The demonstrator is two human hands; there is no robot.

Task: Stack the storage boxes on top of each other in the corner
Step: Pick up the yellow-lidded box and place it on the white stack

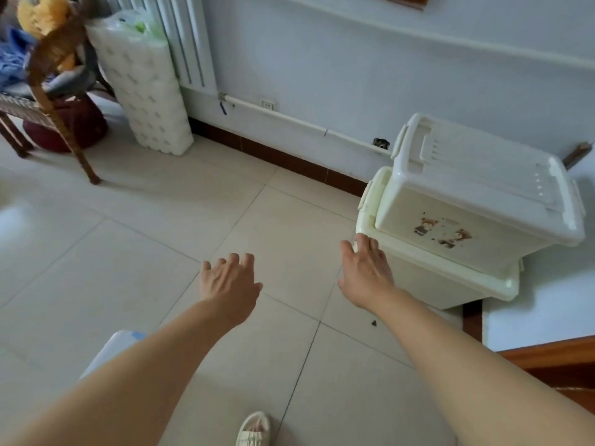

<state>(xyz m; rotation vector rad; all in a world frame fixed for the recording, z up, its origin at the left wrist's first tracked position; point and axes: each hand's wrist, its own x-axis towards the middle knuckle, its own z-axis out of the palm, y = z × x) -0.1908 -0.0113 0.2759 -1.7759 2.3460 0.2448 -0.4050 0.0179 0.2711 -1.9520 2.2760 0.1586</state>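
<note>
Two cream plastic storage boxes stand stacked in the corner at the right. The upper box (476,201) has a white lid with latches and a bear picture on its front. It rests on the wider lower box (428,278). My right hand (365,270) is spread flat, its fingertips at the near left corner of the lower box's lid; whether they touch it is unclear. My left hand (228,280) hovers over the floor tiles to the left of the boxes, fingers apart, holding nothing.
A white radiator (190,40) and pipe (289,119) run along the back wall. A tall pack of paper rolls (145,91) leans there. A wicker chair (48,91) with clutter stands at left. Another pale container (112,349) shows under my left arm. A wooden ledge (553,355) is at right.
</note>
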